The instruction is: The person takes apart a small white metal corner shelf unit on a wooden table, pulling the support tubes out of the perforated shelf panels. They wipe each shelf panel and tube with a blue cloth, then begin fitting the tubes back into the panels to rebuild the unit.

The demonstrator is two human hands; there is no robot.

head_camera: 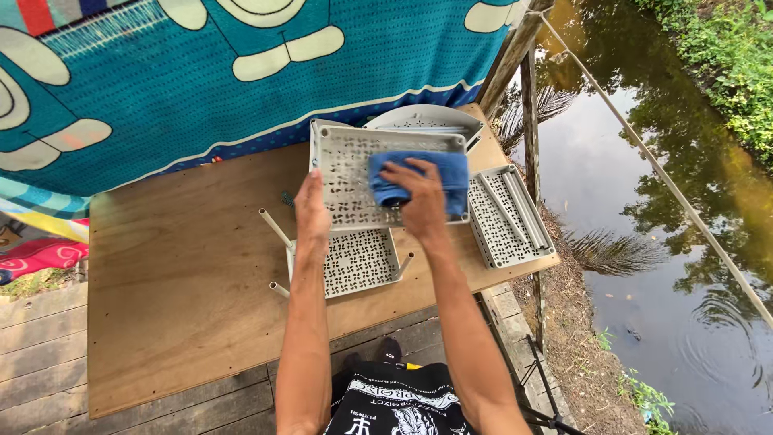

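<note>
Left hand (312,211) grips perforated grey tray (348,176) at left rim, near tabletop (177,274) far right corner. Right hand (420,205) presses blue cloth (451,176) flat on tray. Risk: hard wiping tips tray, nudges narrow rack (506,217) off right edge into water (668,201).

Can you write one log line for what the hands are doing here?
left hand: steadies grey perforated tray | right hand: presses blue cloth on it | surface: plywood table
</note>
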